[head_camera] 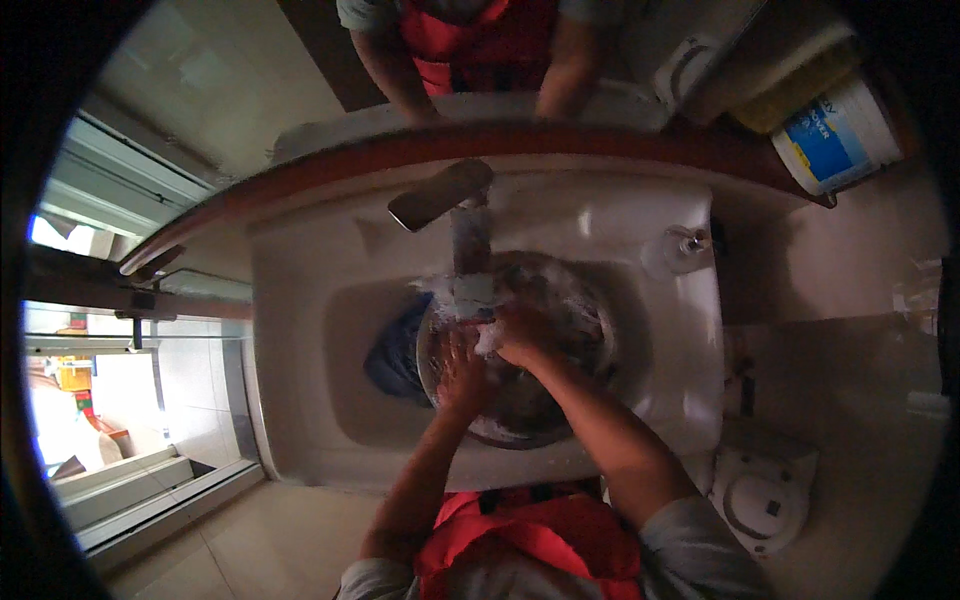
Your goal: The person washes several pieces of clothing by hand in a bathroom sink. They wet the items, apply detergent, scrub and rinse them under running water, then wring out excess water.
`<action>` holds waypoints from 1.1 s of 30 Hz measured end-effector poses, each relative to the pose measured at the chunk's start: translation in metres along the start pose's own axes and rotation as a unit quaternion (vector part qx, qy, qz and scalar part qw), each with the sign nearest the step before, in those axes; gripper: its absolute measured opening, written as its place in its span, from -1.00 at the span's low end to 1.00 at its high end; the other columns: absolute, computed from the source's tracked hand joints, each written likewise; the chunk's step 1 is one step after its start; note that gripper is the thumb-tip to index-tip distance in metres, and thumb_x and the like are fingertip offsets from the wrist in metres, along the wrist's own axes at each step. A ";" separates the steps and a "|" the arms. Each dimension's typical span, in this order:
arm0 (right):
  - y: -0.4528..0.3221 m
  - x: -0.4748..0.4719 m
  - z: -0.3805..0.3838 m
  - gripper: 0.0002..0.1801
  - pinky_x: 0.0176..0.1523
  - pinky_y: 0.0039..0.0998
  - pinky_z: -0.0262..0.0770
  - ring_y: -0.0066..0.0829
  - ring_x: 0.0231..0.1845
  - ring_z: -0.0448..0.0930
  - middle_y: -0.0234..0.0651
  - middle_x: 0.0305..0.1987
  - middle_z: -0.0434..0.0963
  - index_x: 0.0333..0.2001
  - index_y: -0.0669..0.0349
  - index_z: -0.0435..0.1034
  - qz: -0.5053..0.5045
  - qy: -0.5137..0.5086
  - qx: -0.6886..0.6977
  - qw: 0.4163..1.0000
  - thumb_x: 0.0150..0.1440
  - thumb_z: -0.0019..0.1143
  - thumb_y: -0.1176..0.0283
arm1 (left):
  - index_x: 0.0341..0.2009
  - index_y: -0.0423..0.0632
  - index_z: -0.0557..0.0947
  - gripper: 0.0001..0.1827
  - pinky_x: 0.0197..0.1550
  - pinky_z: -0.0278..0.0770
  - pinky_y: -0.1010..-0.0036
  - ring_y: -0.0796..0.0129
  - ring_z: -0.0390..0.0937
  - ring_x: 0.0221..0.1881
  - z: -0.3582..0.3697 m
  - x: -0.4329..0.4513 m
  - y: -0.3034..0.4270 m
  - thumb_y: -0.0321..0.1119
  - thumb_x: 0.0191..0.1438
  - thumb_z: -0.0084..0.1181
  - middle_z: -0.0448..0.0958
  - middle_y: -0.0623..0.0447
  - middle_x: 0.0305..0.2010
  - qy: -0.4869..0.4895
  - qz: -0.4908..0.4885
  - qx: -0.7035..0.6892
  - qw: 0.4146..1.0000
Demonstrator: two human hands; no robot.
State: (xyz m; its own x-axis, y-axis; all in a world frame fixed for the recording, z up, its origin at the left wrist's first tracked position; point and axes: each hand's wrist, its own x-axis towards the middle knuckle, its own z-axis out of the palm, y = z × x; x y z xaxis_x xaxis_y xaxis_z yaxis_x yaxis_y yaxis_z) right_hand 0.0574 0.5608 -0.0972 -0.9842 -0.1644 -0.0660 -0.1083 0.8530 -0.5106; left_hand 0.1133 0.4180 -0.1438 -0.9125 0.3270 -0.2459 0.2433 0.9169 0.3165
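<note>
A round metal basin rests in the white sink, with suds and dark, indistinct contents inside. My left hand lies palm down at the basin's left side, wet, its fingers extended and slightly apart. Just to its right, my right hand is curled over the basin, with white foam at its fingers. Whether it grips something is too blurred to tell. The faucet reaches out above both hands, and pale splashing water shows below its spout. Dark blue cloth lies in the sink, left of the basin.
A soap dispenser stands at the sink's back right corner. Behind the sink, a wood-framed mirror reflects my arms and red apron. A white bucket with a blue label sits at upper right. A toilet is at lower right, a bright window at left.
</note>
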 end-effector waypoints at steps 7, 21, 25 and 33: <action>0.006 -0.020 -0.015 -0.23 0.15 0.24 -0.04 0.07 0.28 -0.01 0.03 0.28 -0.03 0.13 0.11 0.15 -0.058 -0.061 -0.038 0.996 -0.09 0.10 -0.06 | 0.18 0.00 0.18 -0.12 0.27 -0.14 0.06 -0.16 -0.15 0.30 -0.017 0.014 -0.031 -0.07 -0.25 0.24 -0.07 -0.26 0.28 0.051 0.009 -0.055 0.997; 0.059 -0.086 0.042 -0.21 0.21 0.05 -0.08 0.06 0.27 -0.05 -0.07 0.24 0.06 0.13 0.05 0.16 0.036 -0.061 -0.226 0.972 -0.21 0.23 0.15 | 0.30 0.11 -0.23 0.22 0.15 -0.09 -0.23 -0.16 -0.39 0.34 -0.070 -0.020 0.032 0.20 -0.31 0.23 -0.30 -0.18 0.35 -0.155 0.003 0.073 0.985; 0.016 -0.043 -0.028 -0.43 0.12 -0.12 0.15 -0.09 0.12 0.22 -0.11 0.08 0.26 0.05 0.13 0.24 0.017 -0.164 -0.013 0.986 -0.07 0.13 0.26 | 0.22 -0.02 0.11 -0.11 0.14 0.13 0.00 -0.08 -0.12 0.31 -0.074 -0.022 0.010 0.03 -0.15 0.18 0.01 -0.18 0.28 -0.041 0.056 0.043 0.997; 0.011 0.047 0.063 -0.64 -0.12 -0.34 0.45 -0.36 -0.23 0.48 -0.34 -0.22 0.46 -0.11 0.17 0.35 0.116 -0.029 0.769 0.627 0.01 0.09 0.28 | -0.15 -0.12 0.49 -0.68 -0.12 0.38 0.50 0.38 0.41 -0.16 -0.060 0.082 -0.005 -0.19 0.06 -0.03 0.48 0.01 -0.17 -0.011 -0.059 -0.824 0.563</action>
State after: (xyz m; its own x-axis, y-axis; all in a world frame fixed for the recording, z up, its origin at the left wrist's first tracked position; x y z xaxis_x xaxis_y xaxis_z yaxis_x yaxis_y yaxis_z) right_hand 0.0187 0.5315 -0.1603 -0.9367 -0.1806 -0.3000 0.3449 -0.6235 -0.7016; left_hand 0.0176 0.4263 -0.1109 -0.8813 0.3060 -0.3601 -0.4716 -0.5192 0.7128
